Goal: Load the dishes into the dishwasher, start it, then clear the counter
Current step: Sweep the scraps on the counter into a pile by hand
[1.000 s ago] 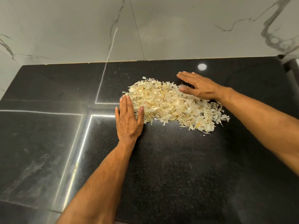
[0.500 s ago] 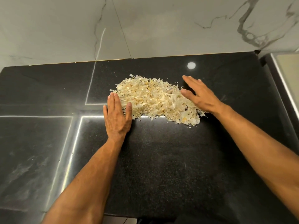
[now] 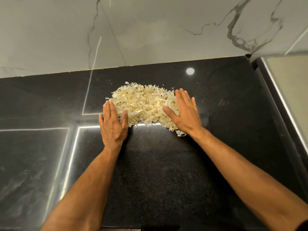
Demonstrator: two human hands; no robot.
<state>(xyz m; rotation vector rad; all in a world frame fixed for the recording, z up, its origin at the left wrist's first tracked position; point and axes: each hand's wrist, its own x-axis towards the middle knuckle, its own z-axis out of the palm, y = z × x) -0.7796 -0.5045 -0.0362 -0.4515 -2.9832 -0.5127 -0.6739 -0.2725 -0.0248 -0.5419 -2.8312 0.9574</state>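
Observation:
A pile of pale, papery peel scraps [image 3: 144,104] lies on the black stone counter [image 3: 158,164], a little behind its middle. My left hand [image 3: 113,125] lies flat on the counter with straight fingers, its thumb against the pile's left edge. My right hand [image 3: 185,114] is flat too, fingers straight, pressing on the pile's right side and covering part of it. A few loose scraps [image 3: 180,133] stick out beside my right wrist.
A grey marble wall [image 3: 150,30] rises right behind the counter. At the far right a steel-edged surface [image 3: 286,84] borders the counter. Bright light lines reflect on the glossy counter at the left [image 3: 50,129].
My right hand has swept leftward, pushing the scraps into a tighter heap toward my left hand. My left hand has stayed at the pile's left edge.

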